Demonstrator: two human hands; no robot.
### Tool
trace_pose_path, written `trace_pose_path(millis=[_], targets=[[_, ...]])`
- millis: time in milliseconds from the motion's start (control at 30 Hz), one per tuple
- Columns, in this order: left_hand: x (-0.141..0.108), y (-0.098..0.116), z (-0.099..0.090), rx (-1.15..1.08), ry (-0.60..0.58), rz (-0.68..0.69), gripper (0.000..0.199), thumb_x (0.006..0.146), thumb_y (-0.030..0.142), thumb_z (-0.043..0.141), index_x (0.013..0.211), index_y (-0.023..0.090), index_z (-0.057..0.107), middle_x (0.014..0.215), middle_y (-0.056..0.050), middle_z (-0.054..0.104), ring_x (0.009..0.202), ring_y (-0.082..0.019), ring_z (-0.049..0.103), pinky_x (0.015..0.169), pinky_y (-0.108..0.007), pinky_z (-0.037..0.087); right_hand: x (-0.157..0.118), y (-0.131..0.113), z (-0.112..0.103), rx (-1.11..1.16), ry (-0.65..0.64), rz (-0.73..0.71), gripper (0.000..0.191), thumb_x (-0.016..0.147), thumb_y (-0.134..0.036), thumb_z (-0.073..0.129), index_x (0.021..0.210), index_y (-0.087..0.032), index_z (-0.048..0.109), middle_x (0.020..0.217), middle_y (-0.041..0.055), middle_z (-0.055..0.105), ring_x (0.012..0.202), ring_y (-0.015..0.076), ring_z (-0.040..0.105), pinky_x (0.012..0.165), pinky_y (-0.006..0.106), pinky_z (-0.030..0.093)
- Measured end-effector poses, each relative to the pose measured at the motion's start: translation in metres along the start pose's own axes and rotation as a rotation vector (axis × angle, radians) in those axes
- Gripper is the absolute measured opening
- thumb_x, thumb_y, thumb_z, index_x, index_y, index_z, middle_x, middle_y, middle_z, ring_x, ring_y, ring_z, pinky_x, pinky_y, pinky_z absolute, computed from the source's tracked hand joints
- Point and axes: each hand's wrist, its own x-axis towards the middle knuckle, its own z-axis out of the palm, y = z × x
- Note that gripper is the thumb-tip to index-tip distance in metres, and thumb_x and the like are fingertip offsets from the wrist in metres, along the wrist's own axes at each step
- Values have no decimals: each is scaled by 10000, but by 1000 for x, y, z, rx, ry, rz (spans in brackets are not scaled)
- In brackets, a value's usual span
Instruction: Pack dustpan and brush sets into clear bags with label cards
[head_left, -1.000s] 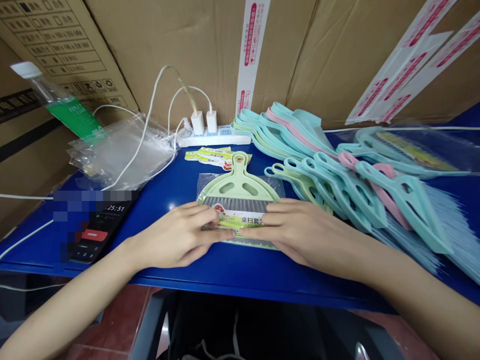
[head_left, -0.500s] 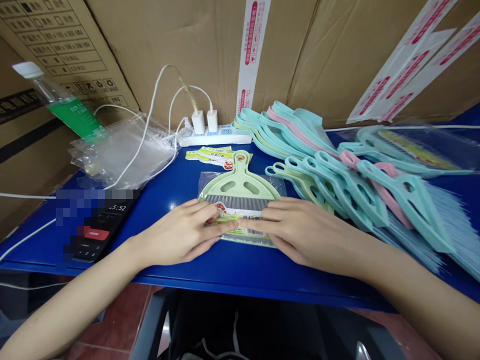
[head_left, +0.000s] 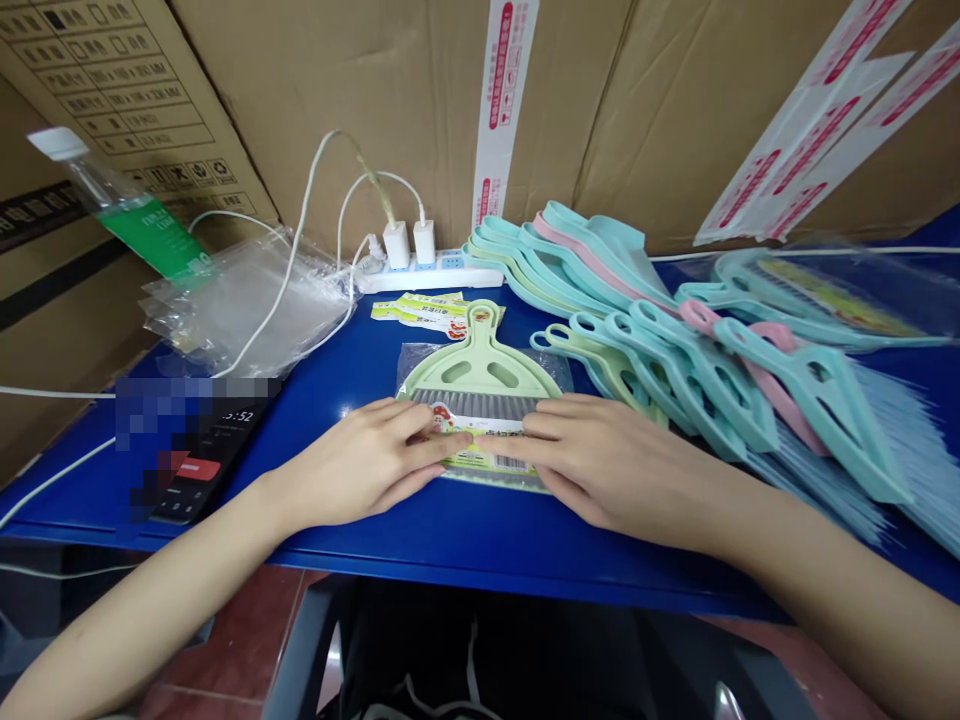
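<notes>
A light green dustpan with a grey-bristled brush lies in clear plastic on the blue table, its handle pointing away from me. A yellow and white label lies over the bristles. My left hand grips the left side of this set, its index finger stretched over the label. On the right side, my right hand has its fingers curled at the edge and its index finger reaching inward. The two index fingertips nearly meet on the label. Both thumbs are near the lower edge.
Loose labels lie behind the handle. Blue, pink and green dustpans and brushes are piled to the right, near a bagged set. At left are clear bags, a bottle, a phone and cables by a power strip.
My left index fingertip has drawn back slightly to the left, and my right index finger has stretched further inward over the label. The dustpan set has stayed in place.
</notes>
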Motion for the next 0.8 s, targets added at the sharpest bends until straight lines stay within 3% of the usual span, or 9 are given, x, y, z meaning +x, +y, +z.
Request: trace_pose_path(millis=[433, 667, 800], targets=[[4, 1, -4, 70, 60, 1, 327, 1017, 231, 377, 1154, 192, 671, 842, -42, 676, 721, -170, 585, 661, -303, 411, 0, 0, -4, 20, 52, 9, 394, 820, -25, 521, 1098, -203, 735, 754, 10, 722, 668, 171, 616, 669, 313, 467], [2, -1, -6, 32, 50, -19, 315, 1004, 210, 389, 1125, 178, 678, 850, -32, 716, 716, -169, 572, 663, -315, 372, -2, 4, -8, 45, 11, 60, 344, 835, -50, 521, 974, -240, 771, 707, -2, 728, 629, 160, 618, 635, 301, 446], [1, -2, -8, -6, 49, -42, 320, 1002, 218, 383, 1093, 176, 687, 830, -23, 722, 696, -166, 561, 664, -316, 361, -5, 7, -11, 64, -18, 102, 365, 840, -64, 509, 997, -253, 779, 688, -4, 728, 601, 150, 612, 603, 288, 432]])
